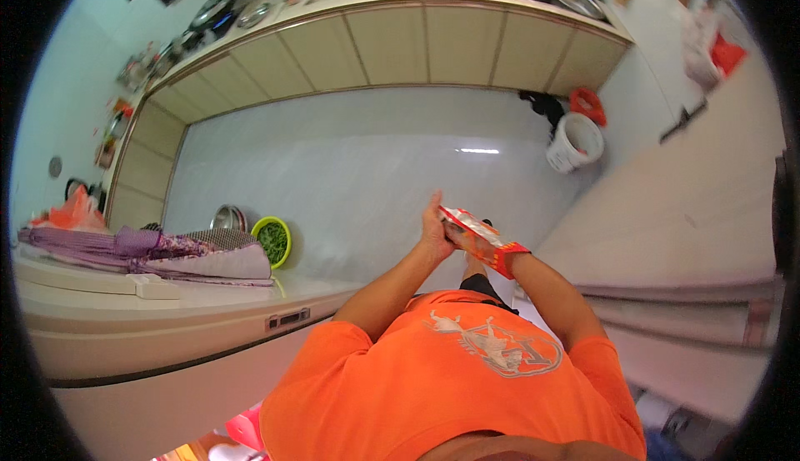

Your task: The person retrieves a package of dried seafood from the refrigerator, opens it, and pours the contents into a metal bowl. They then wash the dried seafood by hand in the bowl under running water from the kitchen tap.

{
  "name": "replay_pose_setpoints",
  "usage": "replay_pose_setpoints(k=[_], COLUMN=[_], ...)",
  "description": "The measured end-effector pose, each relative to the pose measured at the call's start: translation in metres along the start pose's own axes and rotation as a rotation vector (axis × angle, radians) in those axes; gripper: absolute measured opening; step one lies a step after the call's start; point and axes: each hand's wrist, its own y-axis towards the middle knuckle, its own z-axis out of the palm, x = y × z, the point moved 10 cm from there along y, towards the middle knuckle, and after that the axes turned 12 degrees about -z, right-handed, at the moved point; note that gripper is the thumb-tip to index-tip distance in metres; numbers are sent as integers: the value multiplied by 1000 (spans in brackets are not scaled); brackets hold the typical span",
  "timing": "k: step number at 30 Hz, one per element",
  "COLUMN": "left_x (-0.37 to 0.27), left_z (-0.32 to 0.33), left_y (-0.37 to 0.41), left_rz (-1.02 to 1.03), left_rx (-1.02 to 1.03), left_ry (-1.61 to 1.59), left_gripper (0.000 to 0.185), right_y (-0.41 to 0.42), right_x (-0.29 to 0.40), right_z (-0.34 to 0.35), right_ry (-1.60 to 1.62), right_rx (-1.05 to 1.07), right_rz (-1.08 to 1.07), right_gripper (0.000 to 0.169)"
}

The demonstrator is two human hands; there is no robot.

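Observation:
A red, orange and silver plastic packet is held out in front of my orange shirt. My left hand grips its far left end, with the thumb side pointing up and away. At the near end, the packet's red edge wraps around my right wrist. My right hand is mostly covered by the packet, and whether it lies inside or just behind it I cannot tell. The packet's contents are not clear.
Left of me, a fridge bears a folded purple cloth. A green basin of green vegetables and metal bowls sit on the floor. A white bucket stands to the right, ahead of a door. Cabinets line the far wall.

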Motion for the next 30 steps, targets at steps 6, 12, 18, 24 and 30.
replay_pose_setpoints(k=[6,12,18,24,30], left_x=[-54,-138,-197,-259,-318], left_z=[77,123,154,134,237], left_y=[54,123,216,314,391], left_rz=[-106,52,251,323,300], left_rx=[-241,-377,-413,-807,-701], left_ry=[126,398,327,566,548], left_gripper=[100,98,78,88,90], right_y=[98,157,221,265,341], right_x=[-100,-65,-79,-64,-117], right_z=[-63,-204,-282,-353,-465], right_ry=[525,675,300,-105,283], right_rx=[178,164,223,317,42], right_rz=[205,151,-73,-437,-150], right_gripper=[49,38,48,57,55])
